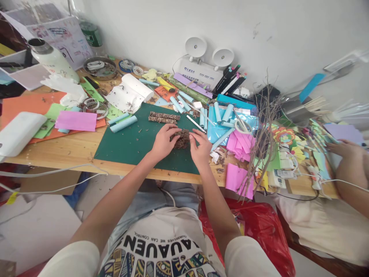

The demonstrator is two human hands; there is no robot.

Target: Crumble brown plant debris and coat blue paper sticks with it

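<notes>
On a dark green cutting mat (132, 142), my left hand (165, 142) and my right hand (200, 145) are at opposite sides of a clump of brown crumbly flakes (182, 139). Both hands have their fingers curled in against it. Whether a roll lies inside the clump is hidden by the flakes and fingers. Just beyond, two rolls coated in brown flakes (163, 117) lie side by side. Light blue paper rolls (123, 125) rest at the mat's left, and a thin white stick (196, 124) lies beyond my right hand.
Scissors (242, 127), pink paper (240, 144) and upright bare twigs (263, 134) stand to the right. Another person's hand (343, 150) is at the far right. Leftward are a white bottle (53, 59) and coloured paper sheets (75, 120). A red plastic bag (259, 223) hangs below the edge.
</notes>
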